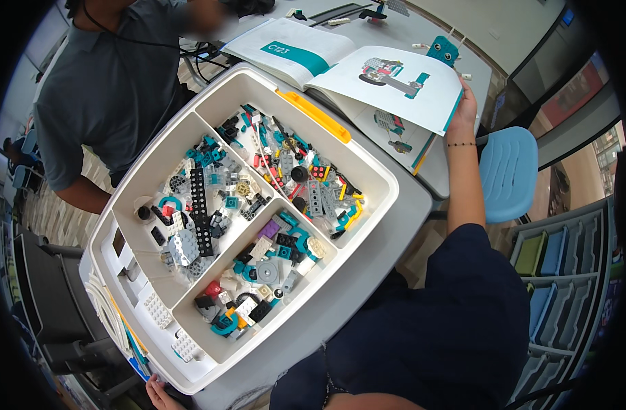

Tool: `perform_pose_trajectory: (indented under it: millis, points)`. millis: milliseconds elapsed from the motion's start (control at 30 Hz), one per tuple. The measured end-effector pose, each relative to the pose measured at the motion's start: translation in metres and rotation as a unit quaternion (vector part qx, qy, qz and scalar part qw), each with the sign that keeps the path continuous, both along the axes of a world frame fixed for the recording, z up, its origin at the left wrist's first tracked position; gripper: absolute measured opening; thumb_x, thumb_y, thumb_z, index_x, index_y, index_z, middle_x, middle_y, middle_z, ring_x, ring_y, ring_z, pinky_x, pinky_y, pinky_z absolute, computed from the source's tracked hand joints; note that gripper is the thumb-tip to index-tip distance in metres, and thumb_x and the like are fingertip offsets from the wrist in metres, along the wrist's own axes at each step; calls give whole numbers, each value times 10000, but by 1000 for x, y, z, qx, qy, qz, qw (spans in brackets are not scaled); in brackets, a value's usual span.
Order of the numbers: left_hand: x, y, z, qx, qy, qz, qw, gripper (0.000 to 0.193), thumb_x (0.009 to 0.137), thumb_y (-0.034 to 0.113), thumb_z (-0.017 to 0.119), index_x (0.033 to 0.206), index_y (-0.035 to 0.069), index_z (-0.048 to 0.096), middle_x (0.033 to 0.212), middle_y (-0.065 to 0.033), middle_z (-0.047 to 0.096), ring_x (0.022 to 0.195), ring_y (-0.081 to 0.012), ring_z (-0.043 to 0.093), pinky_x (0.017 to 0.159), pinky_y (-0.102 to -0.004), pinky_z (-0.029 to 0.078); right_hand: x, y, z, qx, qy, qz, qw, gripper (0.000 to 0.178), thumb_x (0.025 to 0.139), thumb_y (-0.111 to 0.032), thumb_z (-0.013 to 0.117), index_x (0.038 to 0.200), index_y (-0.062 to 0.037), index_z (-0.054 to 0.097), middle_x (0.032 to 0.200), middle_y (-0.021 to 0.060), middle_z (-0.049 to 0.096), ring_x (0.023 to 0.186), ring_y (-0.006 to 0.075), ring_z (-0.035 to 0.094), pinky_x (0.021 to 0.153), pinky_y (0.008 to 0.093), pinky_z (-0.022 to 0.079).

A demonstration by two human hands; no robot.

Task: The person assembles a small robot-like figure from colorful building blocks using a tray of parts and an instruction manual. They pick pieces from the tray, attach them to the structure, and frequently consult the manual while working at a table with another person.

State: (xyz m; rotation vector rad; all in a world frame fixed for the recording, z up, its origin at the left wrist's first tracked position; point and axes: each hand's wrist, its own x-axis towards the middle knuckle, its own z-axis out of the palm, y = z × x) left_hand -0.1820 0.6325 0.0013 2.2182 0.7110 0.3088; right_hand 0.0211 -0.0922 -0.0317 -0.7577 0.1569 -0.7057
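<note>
At the upper right my right hand (465,106) grips the outer edge of a raised page of an open building-instruction book (292,48). The lifted page (401,85) shows a picture of a brick model, and part of another picture shows beneath it. My left hand (161,395) is at the lower left edge of the view, beside the near corner of a white sorting tray (381,184). Its fingers look stretched out and nothing shows in them; part of this hand is cut off. Several building bricks (265,271) fill the tray's compartments.
Across the tray stands another person in a grey shirt (121,82), one arm behind the tray's edge. A teal brick figure (442,51) stands behind the book. On the right are a blue chair (509,174) and a rack of drawers (565,294). The tray rests on a grey table (401,263).
</note>
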Motion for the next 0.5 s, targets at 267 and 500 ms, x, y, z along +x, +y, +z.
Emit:
perform_pose_trajectory:
  millis: [267,500]
  points:
    - [-2,-2,5,14,28,2,1000,321,875,282,457,963,4,592,925,-122,587,854,-222,534,782,-321,416,0,-2,-2,-3,4,-9,1000,304,899,-220,406,1038,8,550,979,117,620,951,237,580,868,354,445]
    - [2,0,2,-70,-32,29,997,303,870,257,491,938,-24,582,853,-124,597,789,-216,545,729,-310,422,1,-6,0,-13,11,32,999,346,909,-216,393,1131,26,503,1113,148,568,1041,266,538,928,388,408]
